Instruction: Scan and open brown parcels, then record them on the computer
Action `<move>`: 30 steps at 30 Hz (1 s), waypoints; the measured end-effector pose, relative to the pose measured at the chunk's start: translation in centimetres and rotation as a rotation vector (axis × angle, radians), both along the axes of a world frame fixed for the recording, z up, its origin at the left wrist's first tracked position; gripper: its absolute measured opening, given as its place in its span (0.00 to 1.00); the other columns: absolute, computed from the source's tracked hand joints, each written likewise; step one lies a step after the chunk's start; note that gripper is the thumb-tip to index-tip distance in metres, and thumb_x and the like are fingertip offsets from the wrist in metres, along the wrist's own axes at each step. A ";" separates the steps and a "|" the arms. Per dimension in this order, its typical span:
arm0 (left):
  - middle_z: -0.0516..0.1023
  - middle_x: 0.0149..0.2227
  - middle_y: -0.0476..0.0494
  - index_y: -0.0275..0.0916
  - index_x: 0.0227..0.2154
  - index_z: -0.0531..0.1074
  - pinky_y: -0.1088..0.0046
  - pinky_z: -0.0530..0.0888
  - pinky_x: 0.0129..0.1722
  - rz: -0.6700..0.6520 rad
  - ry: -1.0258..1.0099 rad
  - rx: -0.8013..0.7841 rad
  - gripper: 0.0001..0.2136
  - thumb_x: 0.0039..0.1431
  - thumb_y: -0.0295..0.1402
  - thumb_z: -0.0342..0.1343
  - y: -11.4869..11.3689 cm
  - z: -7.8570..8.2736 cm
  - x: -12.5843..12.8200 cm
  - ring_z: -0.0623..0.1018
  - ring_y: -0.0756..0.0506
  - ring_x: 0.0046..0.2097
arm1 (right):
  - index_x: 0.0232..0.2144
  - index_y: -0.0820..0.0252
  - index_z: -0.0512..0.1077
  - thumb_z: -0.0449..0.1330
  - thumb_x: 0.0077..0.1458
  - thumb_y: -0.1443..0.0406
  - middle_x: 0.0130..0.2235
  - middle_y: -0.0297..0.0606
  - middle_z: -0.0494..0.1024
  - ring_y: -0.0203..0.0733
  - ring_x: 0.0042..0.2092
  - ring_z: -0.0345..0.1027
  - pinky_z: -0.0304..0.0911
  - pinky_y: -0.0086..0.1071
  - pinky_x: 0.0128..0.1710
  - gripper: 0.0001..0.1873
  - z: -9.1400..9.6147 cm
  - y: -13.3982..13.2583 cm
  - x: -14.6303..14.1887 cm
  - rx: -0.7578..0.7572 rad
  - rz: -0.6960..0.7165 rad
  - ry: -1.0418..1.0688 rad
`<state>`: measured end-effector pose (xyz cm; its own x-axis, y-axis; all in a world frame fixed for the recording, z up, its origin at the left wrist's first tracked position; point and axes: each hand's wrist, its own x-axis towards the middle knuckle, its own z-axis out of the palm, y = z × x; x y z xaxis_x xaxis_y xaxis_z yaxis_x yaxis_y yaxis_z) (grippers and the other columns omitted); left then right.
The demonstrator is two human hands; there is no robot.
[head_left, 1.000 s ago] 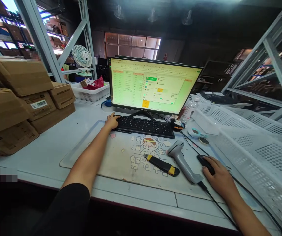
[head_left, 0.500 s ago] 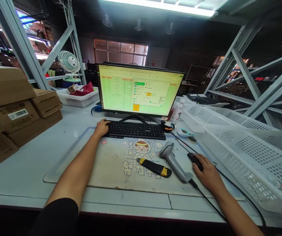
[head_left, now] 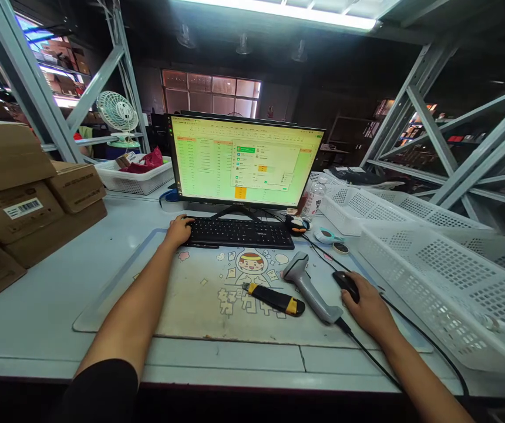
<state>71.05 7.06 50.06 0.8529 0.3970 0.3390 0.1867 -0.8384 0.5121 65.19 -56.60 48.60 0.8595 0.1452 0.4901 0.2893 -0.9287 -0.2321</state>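
Observation:
My left hand [head_left: 177, 230] rests on the left end of a black keyboard [head_left: 241, 232], its fingers over the keys and holding nothing. My right hand [head_left: 368, 305] is wrapped over a black computer mouse [head_left: 346, 286] on the printed desk mat [head_left: 186, 311]. Between the hands lie a black and yellow utility knife [head_left: 274, 298] and a grey barcode scanner [head_left: 312, 288], its cable running under my right forearm. Behind the keyboard stands a lit monitor [head_left: 204, 164] with a spreadsheet and a smaller window on it.
Cardboard boxes [head_left: 19, 200] are stacked at the left. White perforated baskets [head_left: 415, 258] line the right side, beside a plastic bottle [head_left: 313, 201] and a tape roll [head_left: 324, 235]. Another white basket [head_left: 140, 183] and a fan [head_left: 117, 111] are at the back left.
The whole view has shifted slightly, so things appear a little further left. Both hands keep their places on the keyboard and mouse.

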 end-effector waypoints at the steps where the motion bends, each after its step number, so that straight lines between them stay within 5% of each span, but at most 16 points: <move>1: 0.72 0.68 0.40 0.43 0.55 0.84 0.53 0.67 0.72 -0.004 -0.009 0.003 0.23 0.61 0.24 0.52 0.1 -0.1 0.1 0.73 0.32 0.68 | 0.61 0.61 0.71 0.52 0.63 0.53 0.64 0.54 0.76 0.59 0.65 0.72 0.66 0.56 0.67 0.30 0.0 0.0 0.0 0.001 0.005 -0.004; 30: 0.73 0.67 0.41 0.43 0.54 0.84 0.57 0.69 0.71 -0.018 -0.034 0.001 0.23 0.60 0.24 0.53 0.5 -0.8 0.5 0.75 0.34 0.66 | 0.64 0.58 0.72 0.50 0.67 0.51 0.66 0.51 0.74 0.57 0.66 0.70 0.66 0.55 0.68 0.31 0.4 0.3 -0.4 0.005 -0.009 0.045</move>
